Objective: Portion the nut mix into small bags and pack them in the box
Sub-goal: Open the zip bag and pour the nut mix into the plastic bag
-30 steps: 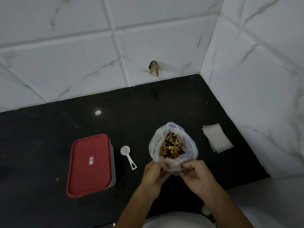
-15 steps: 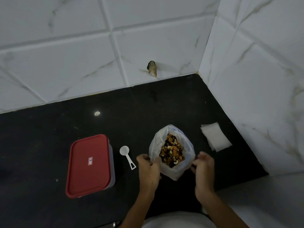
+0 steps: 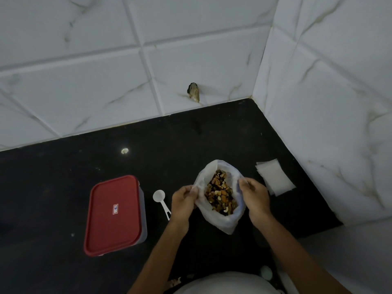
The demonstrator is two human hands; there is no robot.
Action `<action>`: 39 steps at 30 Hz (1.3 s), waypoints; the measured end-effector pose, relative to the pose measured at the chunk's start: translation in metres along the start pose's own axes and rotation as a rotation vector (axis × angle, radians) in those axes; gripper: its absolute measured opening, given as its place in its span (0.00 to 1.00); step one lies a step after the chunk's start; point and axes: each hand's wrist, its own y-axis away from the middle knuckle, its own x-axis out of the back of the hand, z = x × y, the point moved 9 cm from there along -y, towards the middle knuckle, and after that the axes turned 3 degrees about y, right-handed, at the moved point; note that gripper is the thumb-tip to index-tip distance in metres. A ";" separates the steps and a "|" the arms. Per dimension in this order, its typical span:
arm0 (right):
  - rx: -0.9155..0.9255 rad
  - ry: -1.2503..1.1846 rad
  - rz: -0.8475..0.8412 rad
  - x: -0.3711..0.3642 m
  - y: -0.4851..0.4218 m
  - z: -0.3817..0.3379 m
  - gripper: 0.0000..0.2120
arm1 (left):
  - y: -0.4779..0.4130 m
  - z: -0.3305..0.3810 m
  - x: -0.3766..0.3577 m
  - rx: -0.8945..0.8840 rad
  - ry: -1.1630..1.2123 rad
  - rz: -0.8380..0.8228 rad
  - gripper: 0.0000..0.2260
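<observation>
A clear plastic bag (image 3: 222, 221) of nut mix (image 3: 220, 195) stands open on the black counter (image 3: 63, 187). My left hand (image 3: 183, 200) pinches the bag's left rim. My right hand (image 3: 255, 196) grips its right rim, and the mouth is spread wide between them. A small white measuring spoon (image 3: 161, 200) lies on the counter just left of my left hand. Further left stands the box (image 3: 114, 215), closed under a red lid. A stack of small clear bags (image 3: 274, 177) lies flat to the right of the nut bag, near the side wall.
White marble-look tiled walls (image 3: 106, 71) close the counter at the back and on the right. A small dark chipped hole (image 3: 193, 92) marks the back wall. The counter's front edge runs just before my body.
My hands went from the bag's near edge, close together, out to its left and right sides. They then rose along the rim, and the bag's mouth is spread wider.
</observation>
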 end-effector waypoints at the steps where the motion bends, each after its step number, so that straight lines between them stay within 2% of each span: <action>1: -0.103 -0.057 -0.027 -0.004 -0.003 0.008 0.08 | 0.000 -0.007 -0.003 0.085 0.097 -0.035 0.08; 4: -0.358 -0.155 -0.100 -0.017 -0.005 0.026 0.11 | 0.001 -0.027 -0.008 0.297 0.263 -0.040 0.10; 6: -0.341 -0.117 -0.126 -0.023 -0.010 0.027 0.12 | -0.001 -0.033 -0.007 0.336 0.245 0.002 0.10; 7: -0.276 -0.028 -0.132 -0.022 -0.012 0.023 0.11 | -0.002 -0.030 -0.005 0.303 0.157 0.026 0.10; 9: -0.109 0.190 -0.104 -0.014 -0.010 0.008 0.12 | -0.005 -0.008 -0.001 0.114 -0.187 0.071 0.08; 11: 0.122 0.188 -0.098 -0.009 -0.004 -0.017 0.16 | 0.000 0.029 -0.007 -0.183 -0.559 0.089 0.11; 12: 0.229 0.184 -0.118 -0.009 -0.001 -0.032 0.19 | 0.003 0.043 -0.015 -0.305 -0.665 0.078 0.15; 13: 0.318 0.222 -0.150 -0.013 0.002 -0.044 0.22 | 0.002 0.052 -0.022 -0.382 -0.723 0.058 0.18; 15: 0.488 0.360 -0.198 -0.026 0.003 -0.063 0.24 | -0.006 0.060 -0.036 -0.417 -0.769 0.025 0.21; 17: 0.577 0.421 -0.215 -0.038 0.000 -0.073 0.21 | -0.016 0.065 -0.046 -0.479 -0.786 0.015 0.17; 19: 0.558 0.375 -0.214 -0.041 -0.007 -0.073 0.13 | -0.023 0.070 -0.047 -0.579 -0.744 0.035 0.08; 22: 0.441 0.382 -0.209 -0.040 -0.022 -0.064 0.09 | -0.032 0.069 -0.044 -0.588 -0.681 0.045 0.07; 25: 0.211 0.317 -0.264 -0.046 -0.032 -0.053 0.11 | -0.051 0.052 -0.044 -0.341 -0.532 -0.063 0.13; 27: -0.016 0.296 -0.233 -0.047 -0.040 -0.042 0.16 | -0.057 0.040 -0.046 -0.116 -0.315 -0.135 0.15; 30: -0.197 0.214 -0.249 -0.055 -0.046 -0.035 0.21 | -0.056 0.031 -0.050 0.121 -0.095 -0.133 0.16; 32: -0.217 0.163 -0.267 -0.057 -0.046 -0.034 0.21 | -0.058 0.032 -0.049 0.129 -0.109 -0.075 0.15; 34: -0.170 0.184 -0.273 -0.054 -0.044 -0.034 0.20 | -0.065 0.037 -0.043 0.009 -0.266 -0.003 0.14; 37: 0.065 0.315 -0.207 -0.033 -0.032 -0.048 0.18 | -0.049 0.054 -0.031 -0.235 -0.543 0.074 0.12; 39: 0.203 0.369 -0.153 -0.017 -0.016 -0.054 0.14 | -0.031 0.055 -0.023 -0.311 -0.654 0.122 0.11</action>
